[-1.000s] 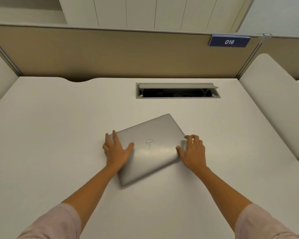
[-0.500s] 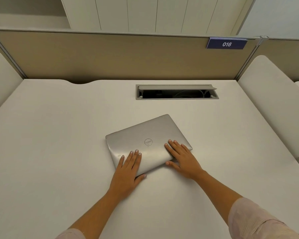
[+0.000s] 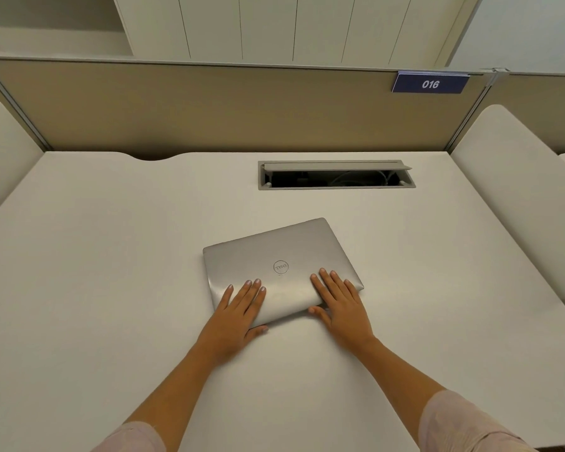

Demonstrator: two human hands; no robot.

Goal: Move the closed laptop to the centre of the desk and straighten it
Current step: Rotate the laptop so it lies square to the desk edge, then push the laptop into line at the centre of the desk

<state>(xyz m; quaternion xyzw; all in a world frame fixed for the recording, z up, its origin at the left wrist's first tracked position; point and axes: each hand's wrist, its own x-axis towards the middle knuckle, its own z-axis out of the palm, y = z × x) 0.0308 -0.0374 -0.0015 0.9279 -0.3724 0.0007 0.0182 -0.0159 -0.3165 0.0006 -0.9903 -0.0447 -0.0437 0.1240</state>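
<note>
**Hands flat on the skewed laptop**

My left hand (image 3: 238,308) and right hand (image 3: 341,301) lie open, palms down, on the near edge of the closed laptop (image 3: 281,265). It sits askew on the desk (image 3: 111,272), just nearer me than the cable slot (image 3: 336,175).

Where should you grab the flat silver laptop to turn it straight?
Probably by its two short side edges, one hand from each side. The laptop lies closed, thin and flat on the desk, skewed, so there is nothing to pinch on top. The left hand and right hand press flat near its front edge.
</note>
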